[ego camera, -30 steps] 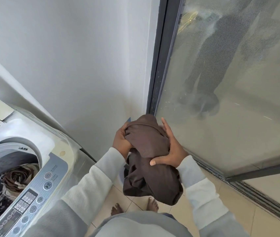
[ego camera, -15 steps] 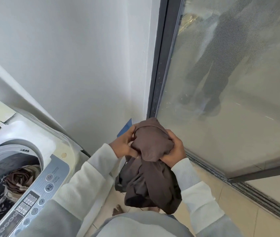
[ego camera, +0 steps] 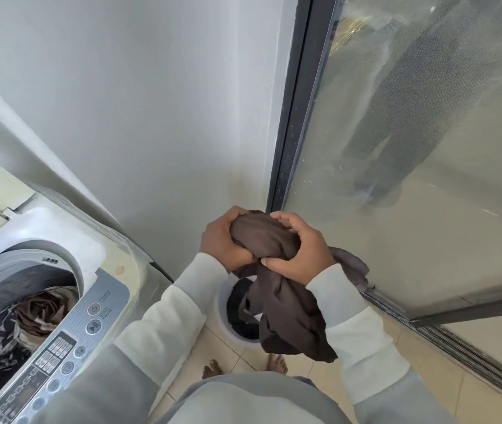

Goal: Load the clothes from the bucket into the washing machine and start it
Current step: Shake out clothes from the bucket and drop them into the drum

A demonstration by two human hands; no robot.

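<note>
A brown garment [ego camera: 277, 289] is bunched between both hands at mid frame. My left hand [ego camera: 223, 240] grips its left side and my right hand [ego camera: 300, 247] grips its top and right side; the rest hangs down. Directly below stands a white bucket [ego camera: 222, 304] on the floor with dark clothes [ego camera: 239, 304] inside, partly hidden by the garment. The top-loading washing machine [ego camera: 60, 267] is at the lower left, its lid up and its drum holding patterned brown clothes [ego camera: 26, 325]. Its control panel [ego camera: 69, 341] faces me.
A white wall fills the back. A dark-framed glass sliding door [ego camera: 412, 179] runs along the right, its track [ego camera: 458, 347] on the tiled floor [ego camera: 234, 353]. My bare feet [ego camera: 277, 362] stand just behind the bucket.
Both hands have gathered the brown garment tighter and lifted it slightly. The view has shifted so the white bucket below now shows.
</note>
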